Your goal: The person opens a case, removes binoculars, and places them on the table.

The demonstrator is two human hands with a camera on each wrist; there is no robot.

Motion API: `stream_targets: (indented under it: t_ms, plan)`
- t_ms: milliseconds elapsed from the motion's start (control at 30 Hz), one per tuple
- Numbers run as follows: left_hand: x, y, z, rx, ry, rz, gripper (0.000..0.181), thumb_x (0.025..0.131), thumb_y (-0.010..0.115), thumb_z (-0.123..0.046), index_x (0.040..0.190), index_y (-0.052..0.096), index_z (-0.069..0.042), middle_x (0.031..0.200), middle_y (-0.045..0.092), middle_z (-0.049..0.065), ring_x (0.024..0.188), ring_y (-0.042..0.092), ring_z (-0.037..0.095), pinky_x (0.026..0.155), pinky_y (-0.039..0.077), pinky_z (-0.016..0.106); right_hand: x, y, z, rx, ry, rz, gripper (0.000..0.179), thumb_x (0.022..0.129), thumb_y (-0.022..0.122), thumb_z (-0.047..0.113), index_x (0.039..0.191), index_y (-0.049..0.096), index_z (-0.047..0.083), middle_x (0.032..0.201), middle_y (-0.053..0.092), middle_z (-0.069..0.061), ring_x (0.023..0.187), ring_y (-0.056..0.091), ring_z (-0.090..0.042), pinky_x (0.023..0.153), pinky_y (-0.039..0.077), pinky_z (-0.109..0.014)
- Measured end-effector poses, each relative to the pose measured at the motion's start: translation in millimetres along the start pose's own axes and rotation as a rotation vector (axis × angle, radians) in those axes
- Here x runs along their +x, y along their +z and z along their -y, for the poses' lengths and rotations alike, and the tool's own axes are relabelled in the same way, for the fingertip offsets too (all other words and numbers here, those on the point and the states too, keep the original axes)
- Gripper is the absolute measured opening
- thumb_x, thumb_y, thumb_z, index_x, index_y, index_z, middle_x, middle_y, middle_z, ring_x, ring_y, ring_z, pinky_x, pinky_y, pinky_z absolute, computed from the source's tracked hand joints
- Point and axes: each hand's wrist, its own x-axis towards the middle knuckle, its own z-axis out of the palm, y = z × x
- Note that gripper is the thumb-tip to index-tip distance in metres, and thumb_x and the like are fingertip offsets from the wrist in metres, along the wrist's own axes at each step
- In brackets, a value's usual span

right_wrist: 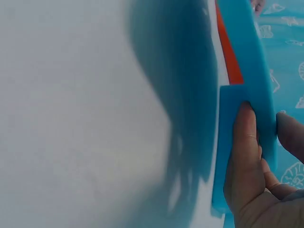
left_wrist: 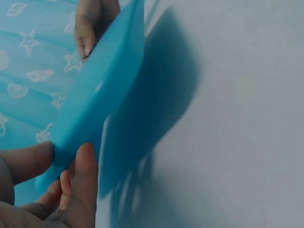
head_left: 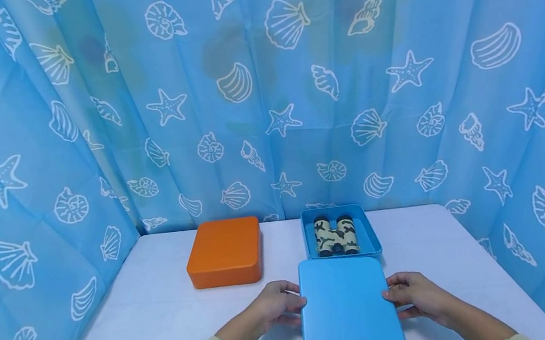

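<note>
A square blue lid (head_left: 349, 307) is held above the table between both hands, and its shadow falls on the cloth in both wrist views. My left hand (head_left: 277, 305) pinches its left edge, thumb on top and fingers beneath; the left wrist view shows that grip on the lid's corner (left_wrist: 90, 109). On the opposite edge my right hand (head_left: 417, 298) pinches the lid the same way. Just beyond the lid stands an open blue box (head_left: 370, 231), its near edge close to the lid's far edge. Camouflage binoculars (head_left: 335, 236) lie inside the box.
An orange box (head_left: 223, 252) with a smooth closed top sits to the left at the back. White cloth covers the table (head_left: 157, 309). A blue curtain (head_left: 265, 108) with white shell prints hangs behind and along both sides.
</note>
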Motion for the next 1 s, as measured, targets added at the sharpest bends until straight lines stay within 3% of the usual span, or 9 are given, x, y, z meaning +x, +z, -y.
stream_targets:
  t_ms: [333,633,833,1000]
  plan:
    - [-9.3,9.5,12.4,0.035,-0.031,0.011,0.026,0.087,0.072,-0.009,0.110,0.060,-0.003,0.090,0.065,0.013,0.079,0.065,0.024,0.065,0.058,0.034,-7.2,7.8,-9.9,-0.036,0.104,-0.069,0.040,0.091,0.068,0.016,0.120,0.053,-0.008,0.100,0.061,-0.014,0.086,0.062,-0.023,0.073,0.057,-0.041]
    - [-13.2,17.2,23.1,0.076,-0.066,0.016,0.022,0.086,0.074,-0.010,0.104,0.060,-0.004,0.086,0.066,0.012,0.074,0.066,0.022,0.063,0.057,0.029,-11.5,11.4,-21.4,-0.133,0.102,-0.039,0.037,0.090,0.069,0.013,0.117,0.054,-0.007,0.092,0.060,-0.012,0.080,0.063,-0.022,0.070,0.058,-0.038]
    - [-14.1,16.8,26.5,0.132,-0.014,0.008,0.019,0.086,0.072,-0.006,0.101,0.060,-0.003,0.082,0.065,0.012,0.071,0.066,0.021,0.062,0.058,0.034,-11.0,17.6,-23.7,-0.185,0.084,-0.055,0.031,0.090,0.068,0.008,0.113,0.056,-0.008,0.089,0.059,-0.012,0.077,0.065,-0.022,0.066,0.058,-0.037]
    - [-14.5,16.6,27.4,0.271,0.028,-0.039,0.019,0.084,0.076,-0.011,0.094,0.062,-0.005,0.078,0.063,0.010,0.067,0.065,0.020,0.060,0.057,0.033,-8.9,19.2,-22.0,-0.311,0.069,-0.050,0.029,0.089,0.069,0.012,0.110,0.061,-0.006,0.085,0.060,-0.009,0.075,0.063,-0.020,0.065,0.057,-0.036]
